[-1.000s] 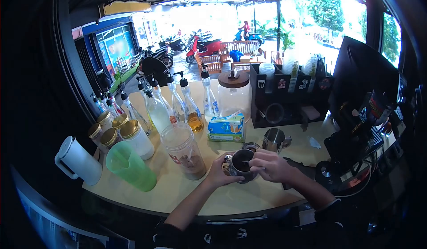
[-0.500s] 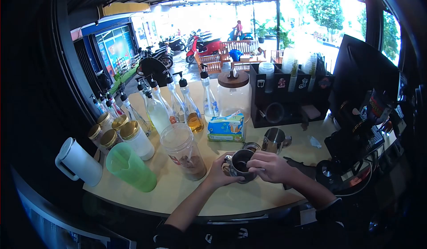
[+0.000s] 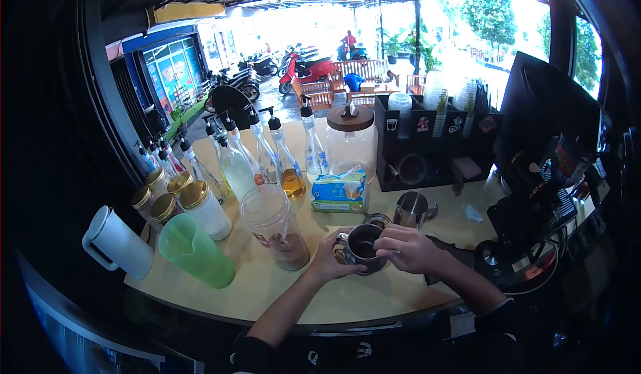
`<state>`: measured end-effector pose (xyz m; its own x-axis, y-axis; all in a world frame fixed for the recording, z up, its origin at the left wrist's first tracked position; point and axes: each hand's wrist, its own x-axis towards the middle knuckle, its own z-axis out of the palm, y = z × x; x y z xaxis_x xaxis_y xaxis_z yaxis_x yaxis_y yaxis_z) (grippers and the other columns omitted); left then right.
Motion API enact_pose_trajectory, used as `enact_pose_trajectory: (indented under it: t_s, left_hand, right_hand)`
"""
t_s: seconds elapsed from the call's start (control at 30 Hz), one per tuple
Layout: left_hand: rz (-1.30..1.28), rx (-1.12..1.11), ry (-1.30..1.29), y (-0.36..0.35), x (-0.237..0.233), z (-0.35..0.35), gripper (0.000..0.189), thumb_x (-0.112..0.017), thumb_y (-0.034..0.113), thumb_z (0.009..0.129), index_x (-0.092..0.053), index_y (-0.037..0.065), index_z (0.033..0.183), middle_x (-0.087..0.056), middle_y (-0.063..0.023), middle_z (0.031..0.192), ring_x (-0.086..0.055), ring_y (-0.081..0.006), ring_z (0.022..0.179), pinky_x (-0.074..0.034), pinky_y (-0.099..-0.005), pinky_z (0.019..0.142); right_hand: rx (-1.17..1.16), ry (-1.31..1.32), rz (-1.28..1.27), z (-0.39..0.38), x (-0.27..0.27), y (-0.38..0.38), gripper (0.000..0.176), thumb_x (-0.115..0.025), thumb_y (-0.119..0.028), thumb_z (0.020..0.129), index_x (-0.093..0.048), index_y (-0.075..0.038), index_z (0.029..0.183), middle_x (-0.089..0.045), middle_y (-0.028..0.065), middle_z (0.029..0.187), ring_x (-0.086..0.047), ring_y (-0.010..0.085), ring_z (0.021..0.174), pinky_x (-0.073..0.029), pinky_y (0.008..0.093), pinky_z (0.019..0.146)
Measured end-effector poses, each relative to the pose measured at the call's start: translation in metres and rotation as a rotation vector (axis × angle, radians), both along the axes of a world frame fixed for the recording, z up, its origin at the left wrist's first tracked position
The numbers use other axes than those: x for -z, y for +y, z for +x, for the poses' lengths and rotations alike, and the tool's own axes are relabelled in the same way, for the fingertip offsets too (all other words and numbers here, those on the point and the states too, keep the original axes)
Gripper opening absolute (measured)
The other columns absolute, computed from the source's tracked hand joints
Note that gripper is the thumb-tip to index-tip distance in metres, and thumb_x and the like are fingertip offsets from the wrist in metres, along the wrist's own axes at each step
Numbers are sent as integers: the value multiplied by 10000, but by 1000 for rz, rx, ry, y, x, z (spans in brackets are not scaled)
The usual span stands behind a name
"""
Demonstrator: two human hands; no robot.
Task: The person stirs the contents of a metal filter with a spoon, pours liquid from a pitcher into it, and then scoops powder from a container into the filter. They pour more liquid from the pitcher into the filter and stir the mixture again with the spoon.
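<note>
A metal cup [image 3: 364, 243] with a dark interior stands near the counter's front, tilted slightly toward me. Around its left side and handle my left hand [image 3: 332, 259] is wrapped. My right hand [image 3: 410, 249] is closed at the cup's right rim, its fingers pinched on something too small to make out. Just left of my left hand is a clear jar [image 3: 284, 230] with brown powder inside. Behind the cup are a wipes packet [image 3: 339, 192] and a steel pitcher [image 3: 410, 210].
A green pitcher [image 3: 197, 254], a white jug [image 3: 119, 244] and gold-lidded jars [image 3: 205, 210] stand at the left. Behind are pump bottles [image 3: 287, 160] and a wooden-lidded jar [image 3: 352, 143]. A black cup organizer [image 3: 434, 153] is at the back right.
My right hand has shifted slightly right at the cup's rim, showing more of the cup's interior. My left hand holds its place. Outside, a distant person has moved left.
</note>
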<state>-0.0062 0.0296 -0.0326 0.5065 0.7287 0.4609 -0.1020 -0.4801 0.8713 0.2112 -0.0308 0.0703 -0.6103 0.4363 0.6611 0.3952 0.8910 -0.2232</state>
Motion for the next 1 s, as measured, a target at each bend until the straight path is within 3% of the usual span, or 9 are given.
enact_pose_trajectory:
  t_s: [1.0]
  left_hand:
    - [10, -17, 16, 2, 4, 1, 779, -916, 243, 548, -552, 7, 1194, -638, -121, 1138, -619, -201, 1068, -473, -347, 957]
  right_hand:
    - [55, -37, 39, -1, -3, 0, 150, -689, -112, 825, -564, -39, 864, -529, 72, 774, -577, 249, 723, -487, 368, 620]
